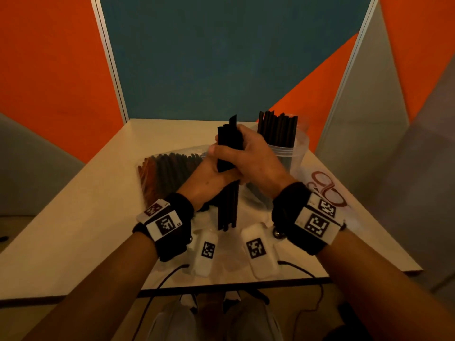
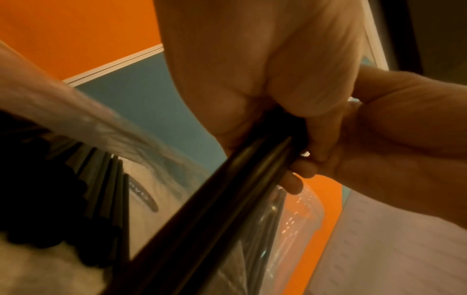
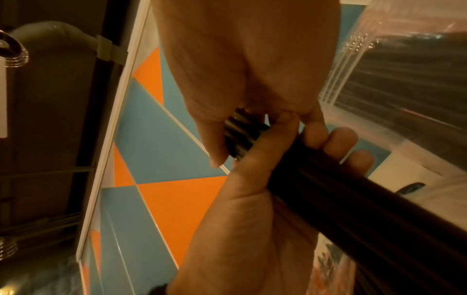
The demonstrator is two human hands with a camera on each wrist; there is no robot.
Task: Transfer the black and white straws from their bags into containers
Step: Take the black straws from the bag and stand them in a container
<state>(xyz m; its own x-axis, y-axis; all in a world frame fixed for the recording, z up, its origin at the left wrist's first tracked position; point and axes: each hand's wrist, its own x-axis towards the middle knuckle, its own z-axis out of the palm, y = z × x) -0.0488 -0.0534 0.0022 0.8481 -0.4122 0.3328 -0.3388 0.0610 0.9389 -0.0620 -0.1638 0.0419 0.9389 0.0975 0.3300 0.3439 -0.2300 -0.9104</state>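
Note:
I hold a bundle of black straws (image 1: 227, 193) upright above the middle of the table. My left hand (image 1: 211, 173) grips it from the left and my right hand (image 1: 240, 153) wraps round it just above. In the left wrist view the bundle (image 2: 227, 189) runs diagonally out of my left hand (image 2: 252, 79), and the right hand (image 2: 379, 139) closes on it from the right. The right wrist view has the bundle (image 3: 328, 195) between my right hand (image 3: 240, 59) and left hand (image 3: 240, 219). A clear container (image 1: 283, 153) at the back right holds several black straws (image 1: 278, 129).
A clear bag of dark straws (image 1: 170, 173) lies on the table (image 1: 86, 217) to the left of my hands. A white bag with a red logo (image 1: 327, 190) lies at the right. Crumpled clear plastic (image 1: 253, 203) sits under my hands. Partition walls close the back and sides.

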